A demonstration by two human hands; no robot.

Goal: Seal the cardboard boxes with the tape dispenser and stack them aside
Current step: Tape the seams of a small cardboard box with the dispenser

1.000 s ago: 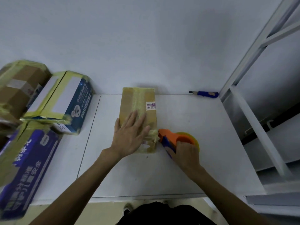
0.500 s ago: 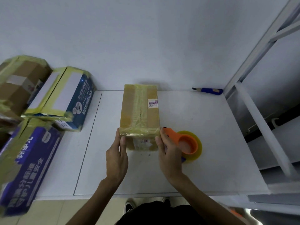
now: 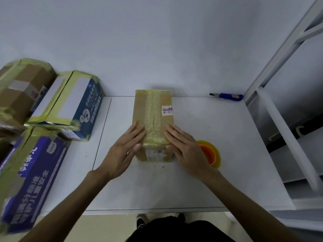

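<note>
Box: the box (image 3: 153,109) lies mid-table (image 3: 230,137), its long side pointing away. A tape strip (image 3: 153,119) runs along the top seam and over the near end.
Left hand: the left hand (image 3: 122,152) lies flat on the near left corner, thumb at the near edge.
Right hand: the right hand (image 3: 187,149) mirrors it on the near right corner.
Grip: both have straight fingers, clamped on nothing. They press, probably to smooth the tape end and steady the box.
Dispenser: the dispenser (image 3: 208,154) lies on the table just beside the right hand, leaving both hands free.
Stack: taped boxes (image 3: 76,105) are piled at the left, likely this one's destination.
Stage: sealing looks nearly done; the box is not yet stacked.
</note>
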